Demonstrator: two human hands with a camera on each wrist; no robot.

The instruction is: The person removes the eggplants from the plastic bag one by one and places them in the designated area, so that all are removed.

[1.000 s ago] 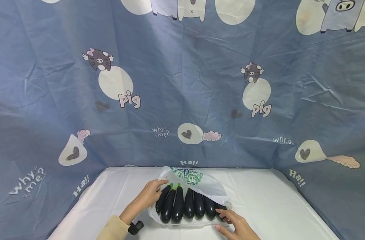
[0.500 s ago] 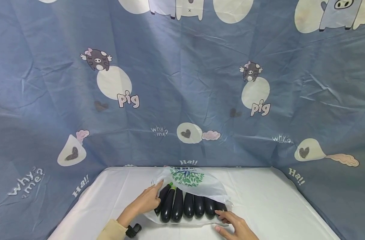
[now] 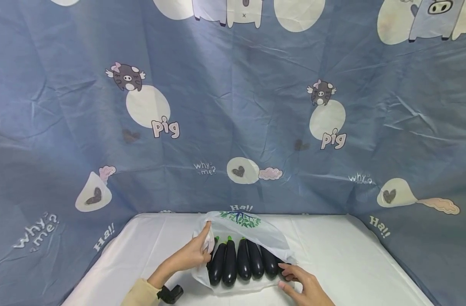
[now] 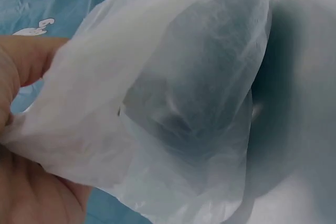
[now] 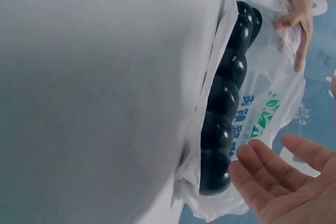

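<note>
Several dark, glossy eggplants (image 3: 230, 263) lie side by side in a white plastic bag (image 3: 271, 240) printed with a green tree. Their green stems point toward the back. My left hand (image 3: 188, 256) pinches the bag's left edge, index finger extended. In the left wrist view the pulled bag film (image 4: 94, 108) runs from that hand, and a dark eggplant (image 4: 205, 66) shows through it. At the other end, my right hand (image 3: 303, 282) has relaxed fingers right at the rightmost eggplant, partly covering it. The right wrist view shows its fingers (image 5: 252, 182) extended beside an eggplant's rounded end (image 5: 212, 171).
A white cloth (image 3: 351, 255) covers the table. Behind it hangs a blue curtain (image 3: 202, 127) printed with pigs, reaching round both sides. The left wrist wears a black device (image 3: 171, 294) below a pale yellow sleeve (image 3: 141, 293).
My left hand has taken hold of the bag's left edge and drawn it over the leftmost eggplant. The eggplants have shifted slightly right. My right hand has stayed near the rightmost one.
</note>
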